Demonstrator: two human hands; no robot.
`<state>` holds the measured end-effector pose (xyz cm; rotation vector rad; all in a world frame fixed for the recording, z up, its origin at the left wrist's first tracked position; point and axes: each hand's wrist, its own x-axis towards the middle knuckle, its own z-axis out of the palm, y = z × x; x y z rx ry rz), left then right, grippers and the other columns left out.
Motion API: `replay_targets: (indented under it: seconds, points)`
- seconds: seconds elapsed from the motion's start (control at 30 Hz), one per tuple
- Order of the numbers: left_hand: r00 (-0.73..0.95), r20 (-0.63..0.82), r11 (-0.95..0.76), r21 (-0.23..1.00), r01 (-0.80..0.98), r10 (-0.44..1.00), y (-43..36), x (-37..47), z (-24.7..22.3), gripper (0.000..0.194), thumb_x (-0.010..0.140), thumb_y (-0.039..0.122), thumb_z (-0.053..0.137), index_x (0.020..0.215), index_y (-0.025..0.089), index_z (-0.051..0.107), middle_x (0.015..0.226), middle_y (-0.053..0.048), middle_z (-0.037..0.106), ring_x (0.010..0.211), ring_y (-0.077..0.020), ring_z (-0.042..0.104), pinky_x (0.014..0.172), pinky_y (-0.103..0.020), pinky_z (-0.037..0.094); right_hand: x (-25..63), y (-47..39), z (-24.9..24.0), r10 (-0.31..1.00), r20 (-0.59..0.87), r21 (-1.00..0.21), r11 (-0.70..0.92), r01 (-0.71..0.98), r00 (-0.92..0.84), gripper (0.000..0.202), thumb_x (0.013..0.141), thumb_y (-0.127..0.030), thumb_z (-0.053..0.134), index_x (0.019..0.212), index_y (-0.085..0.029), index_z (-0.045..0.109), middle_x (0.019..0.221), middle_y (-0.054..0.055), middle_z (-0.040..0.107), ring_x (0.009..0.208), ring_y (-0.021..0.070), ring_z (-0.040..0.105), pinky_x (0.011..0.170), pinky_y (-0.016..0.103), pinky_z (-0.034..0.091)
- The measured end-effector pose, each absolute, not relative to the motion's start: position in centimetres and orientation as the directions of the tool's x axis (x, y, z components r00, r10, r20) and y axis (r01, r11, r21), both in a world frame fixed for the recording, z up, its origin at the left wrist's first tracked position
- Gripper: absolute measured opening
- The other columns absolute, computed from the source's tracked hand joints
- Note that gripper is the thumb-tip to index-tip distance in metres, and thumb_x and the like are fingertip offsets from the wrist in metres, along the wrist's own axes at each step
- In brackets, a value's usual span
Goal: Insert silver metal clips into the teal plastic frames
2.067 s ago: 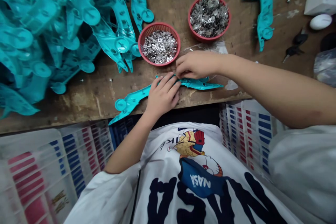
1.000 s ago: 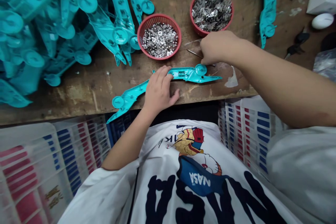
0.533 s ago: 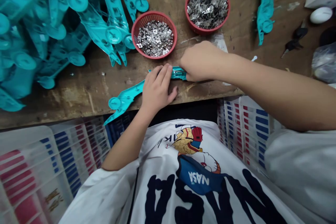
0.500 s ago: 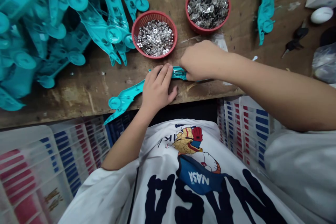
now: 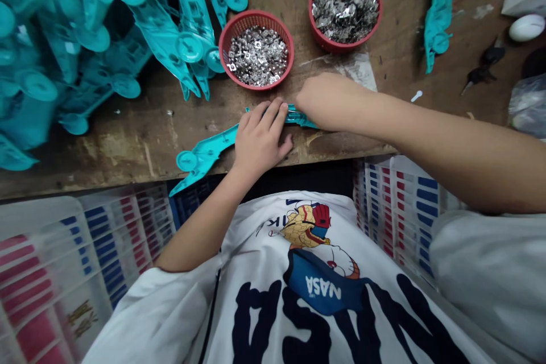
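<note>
A long teal plastic part (image 5: 213, 149) lies along the near edge of the wooden table, its forked left end with a round disc jutting over the edge. My left hand (image 5: 261, 139) is laid across its middle, fingers over the far side and thumb on the near side, holding it down. Closed into a fist, my right hand (image 5: 326, 103) presses at the part's right section, where a slot with metal shows. The right fingertips and whatever they pinch are hidden. Just beyond stands a red basket (image 5: 223, 48) of small square metal pieces.
Another red bowl (image 5: 313, 27) holds thin metal clips. Many teal parts (image 5: 38, 91) are heaped at left; one teal part (image 5: 439, 11) lies at right. Keys (image 5: 480, 74), a white oval object (image 5: 527, 27) and a plastic bag (image 5: 529, 103) sit far right. Plastic crates (image 5: 102, 244) stand below the table.
The view has shifted slightly, so the table things appear a little to the right and higher. Both hands stay at the teal plastic part; the right fist has turned slightly.
</note>
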<state>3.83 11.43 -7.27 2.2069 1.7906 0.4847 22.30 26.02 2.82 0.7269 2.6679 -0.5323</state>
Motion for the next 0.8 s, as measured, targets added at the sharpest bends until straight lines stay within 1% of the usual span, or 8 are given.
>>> replay_targets:
  seconds: [0.07,0.1,0.2,0.27,0.37,0.5,0.63,0.8]
  points:
    - [0.166,0.127,-0.204,0.417,0.886,0.978,11.3,3.8,-7.6,0.08,0.105,0.037,0.064,0.181,0.018,0.049,0.184,-0.02,0.056,0.17,-0.0446,0.054,0.14,-0.064,0.04,23.0,27.0,3.0,0.441,-0.455,-0.154,0.817,0.557,-0.773,0.013,0.098,-0.015,0.073,0.098,-0.011,0.085,0.102,0.026,0.085,0.101,0.0429,0.082,0.087,0.048,0.06]
    - [0.153,0.139,-0.199,0.427,0.882,0.978,11.2,3.8,-7.7,0.081,0.105,0.037,0.064,0.182,0.018,0.047,0.184,-0.02,0.057,0.17,-0.0443,0.054,0.141,-0.063,0.04,23.5,27.8,3.0,0.449,-0.453,-0.153,0.812,0.563,-0.77,0.008,0.097,-0.02,0.08,0.093,-0.014,0.085,0.094,0.02,0.084,0.097,0.0393,0.082,0.086,0.046,0.06]
    - [0.145,0.14,-0.192,0.438,0.878,0.98,11.1,3.7,-7.8,0.078,0.104,0.036,0.065,0.18,0.025,0.051,0.186,-0.016,0.055,0.172,-0.0444,0.052,0.141,-0.065,0.04,25.1,30.1,3.2,0.426,-0.38,-0.31,0.778,0.547,-0.821,0.024,0.1,-0.035,0.087,0.082,-0.021,0.08,0.077,0.007,0.078,0.088,0.0277,0.078,0.088,0.039,0.057]
    - [0.161,0.127,-0.2,0.426,0.882,0.979,11.1,3.8,-7.7,0.07,0.105,0.035,0.064,0.174,0.03,0.059,0.187,-0.014,0.054,0.172,-0.0454,0.052,0.14,-0.068,0.039,25.5,30.8,3.6,0.44,-0.298,-0.429,0.731,0.531,-0.847,0.025,0.103,-0.039,0.084,0.085,-0.022,0.081,0.078,0.005,0.079,0.089,0.0247,0.076,0.091,0.038,0.056]
    - [0.167,0.123,-0.203,0.403,0.892,0.978,11.3,3.9,-7.4,0.065,0.106,0.035,0.063,0.171,0.03,0.063,0.183,-0.016,0.058,0.169,-0.0455,0.055,0.138,-0.069,0.041,24.9,30.2,4.6,0.457,-0.22,-0.521,0.692,0.499,-0.862,0.014,0.102,-0.035,0.081,0.097,-0.023,0.084,0.088,0.005,0.083,0.093,0.0257,0.076,0.091,0.037,0.057]
    - [0.167,0.127,-0.204,0.386,0.899,0.978,11.4,4.0,-7.3,0.063,0.108,0.034,0.061,0.17,0.027,0.064,0.18,-0.017,0.062,0.166,-0.0454,0.058,0.135,-0.068,0.044,23.6,28.5,5.1,0.453,-0.185,-0.562,0.679,0.472,-0.872,0.011,0.099,-0.025,0.074,0.104,-0.021,0.084,0.091,0.005,0.083,0.093,0.0247,0.076,0.09,0.036,0.057]
    - [0.167,0.12,-0.201,0.401,0.894,0.979,11.4,4.0,-7.3,0.066,0.107,0.034,0.062,0.173,0.027,0.062,0.182,-0.018,0.06,0.167,-0.0463,0.055,0.136,-0.07,0.043,23.3,28.0,4.8,0.42,-0.207,-0.551,0.697,0.46,-0.884,0.017,0.097,-0.02,0.071,0.109,-0.021,0.083,0.092,0.006,0.083,0.092,0.0245,0.075,0.089,0.036,0.056]
    - [0.171,0.13,-0.209,0.384,0.899,0.977,11.3,3.9,-7.4,0.065,0.107,0.034,0.063,0.172,0.027,0.062,0.182,-0.017,0.06,0.167,-0.0455,0.056,0.135,-0.069,0.044,23.6,28.2,4.9,0.401,-0.194,-0.523,0.73,0.44,-0.895,0.02,0.101,-0.027,0.068,0.113,-0.025,0.084,0.092,0.006,0.083,0.092,0.0277,0.076,0.086,0.038,0.057]
